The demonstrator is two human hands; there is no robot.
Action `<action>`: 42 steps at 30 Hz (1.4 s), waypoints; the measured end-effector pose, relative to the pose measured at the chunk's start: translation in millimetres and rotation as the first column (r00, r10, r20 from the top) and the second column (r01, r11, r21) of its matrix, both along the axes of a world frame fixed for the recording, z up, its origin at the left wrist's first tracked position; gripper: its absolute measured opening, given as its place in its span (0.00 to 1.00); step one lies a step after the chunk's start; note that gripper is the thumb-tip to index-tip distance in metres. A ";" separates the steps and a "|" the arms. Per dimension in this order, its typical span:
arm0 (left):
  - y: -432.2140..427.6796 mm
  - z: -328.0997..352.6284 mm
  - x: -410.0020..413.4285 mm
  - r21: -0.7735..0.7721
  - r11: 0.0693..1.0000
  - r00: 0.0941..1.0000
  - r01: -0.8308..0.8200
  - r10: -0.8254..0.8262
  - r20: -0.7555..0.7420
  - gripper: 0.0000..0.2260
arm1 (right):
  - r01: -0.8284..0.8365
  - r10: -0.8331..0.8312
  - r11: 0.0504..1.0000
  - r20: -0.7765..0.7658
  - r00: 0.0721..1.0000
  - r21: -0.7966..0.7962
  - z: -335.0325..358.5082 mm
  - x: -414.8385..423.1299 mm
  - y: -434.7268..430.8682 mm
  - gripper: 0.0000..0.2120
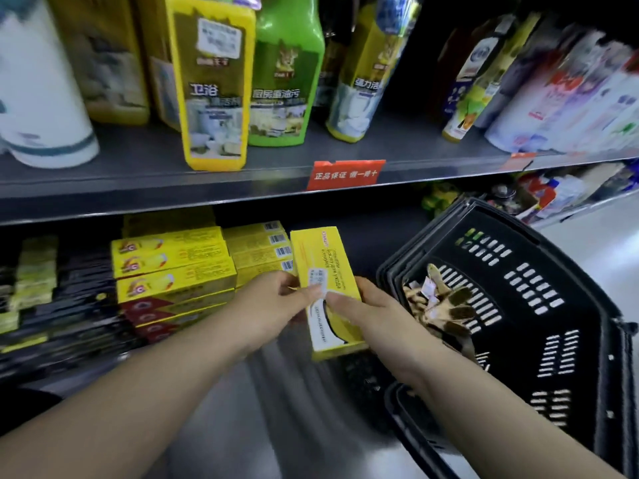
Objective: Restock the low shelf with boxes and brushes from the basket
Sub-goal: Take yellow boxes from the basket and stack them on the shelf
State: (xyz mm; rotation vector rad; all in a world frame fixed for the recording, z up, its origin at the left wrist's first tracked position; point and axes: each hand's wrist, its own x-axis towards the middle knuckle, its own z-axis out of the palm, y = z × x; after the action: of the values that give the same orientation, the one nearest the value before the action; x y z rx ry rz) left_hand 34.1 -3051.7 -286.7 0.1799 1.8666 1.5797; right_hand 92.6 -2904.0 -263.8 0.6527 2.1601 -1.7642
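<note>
Both hands hold one long yellow box (325,271) end-up in front of the low shelf (311,392). My left hand (269,305) grips its left side, and my right hand (366,309) grips its right side with the thumb across the front. Stacks of similar yellow boxes (173,264) lie on the low shelf to the left, with more behind (259,250). The black plastic basket (553,305) stands tilted at the right. Inside it lie wooden brushes (446,302) with white tags.
The upper shelf (207,174) carries yellow and green cleaner bottles (214,81), a white container (38,98) and a red price tag (345,174). Dark packets (69,299) fill the low shelf's left end. Light floor (608,243) shows at the far right.
</note>
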 end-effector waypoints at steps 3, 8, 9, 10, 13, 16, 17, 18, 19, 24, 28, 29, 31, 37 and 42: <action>-16.9 -0.1 -14.2 -0.320 0.947 0.930 0.019 -0.134 -0.342 0.10 | 0.014 -0.020 0.995 0.053 0.998 0.099 -13.7 -36.4 0.1 0.16; -43.4 -3.5 -39.4 -0.558 0.825 0.703 -0.086 -0.347 -0.621 0.18 | -0.145 0.136 0.820 0.058 0.989 0.553 -46.8 -118.9 14.6 0.16; -45.4 -6.7 -43.8 -0.588 0.804 0.681 -0.087 -0.382 -0.624 0.18 | -0.191 0.187 0.770 0.071 0.980 0.608 -53.3 -136.2 16.7 0.16; -47.4 -11.2 -46.9 -0.618 0.781 0.671 -0.087 -0.413 -0.616 0.19 | -0.239 0.239 0.715 0.092 0.967 0.657 -60.4 -152.2 16.7 0.17; -51.4 -28.0 -51.8 -0.699 0.709 0.666 -0.095 -0.477 -0.574 0.22 | -0.327 0.372 0.512 0.138 0.918 0.794 -79.4 -191.8 11.6 0.27; -54.3 -40.8 -62.3 -0.767 0.627 0.661 -0.135 -0.520 -0.541 0.24 | -0.385 0.471 0.352 0.194 0.860 0.853 -96.9 -223.5 5.6 0.30; -55.8 -40.8 -68.2 -0.767 0.621 0.669 -0.163 -0.501 -0.548 0.24 | -0.402 0.491 0.331 0.208 0.846 0.854 -102.3 -233.4 4.2 0.28; -57.1 -38.9 -73.9 -0.753 0.628 0.684 -0.196 -0.463 -0.564 0.24 | -0.413 0.511 0.327 0.209 0.834 0.850 -107.6 -242.0 3.4 0.26; -58.0 -36.2 -79.7 -0.730 0.644 0.700 -0.230 -0.412 -0.584 0.24 | -0.431 0.525 0.328 0.217 0.823 0.840 -113.3 -251.7 4.8 0.24; -58.7 -34.6 -95.2 -0.705 0.643 0.733 -0.300 -0.318 -0.601 0.27 | -0.319 0.446 0.487 0.083 0.891 0.813 -138.9 -284.1 8.3 0.20; -61.6 -44.3 -98.4 -0.760 0.596 0.748 -0.260 -0.374 -0.549 0.32 | -0.401 0.500 0.605 0.064 0.864 0.688 -160.8 -300.9 -2.1 0.19; -62.6 -46.7 -99.7 -0.769 0.587 0.752 -0.252 -0.382 -0.538 0.32 | -0.452 0.544 0.586 0.086 0.835 0.673 -168.1 -305.2 -3.1 0.21; -63.6 -50.8 -101.7 -0.781 0.575 0.760 -0.244 -0.386 -0.522 0.33 | -0.543 0.600 0.496 0.185 0.778 0.677 -179.9 -311.0 -4.5 0.22; -67.7 -53.2 -103.1 -0.796 0.546 0.771 -0.261 -0.377 -0.512 0.35 | -0.625 0.604 0.278 0.373 0.705 0.729 -193.5 -310.5 -6.1 0.25; -67.1 -52.1 -102.5 -0.780 0.564 0.763 -0.271 -0.367 -0.531 0.33 | -0.609 0.514 0.258 0.428 0.744 0.750 -199.2 -301.9 -13.9 0.27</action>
State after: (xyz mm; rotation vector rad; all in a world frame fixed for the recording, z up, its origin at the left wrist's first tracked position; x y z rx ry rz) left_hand -68.4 -3118.8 -338.9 0.3823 2.9317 0.3800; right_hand -209.3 -2917.9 -463.0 0.0310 2.6323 -0.1443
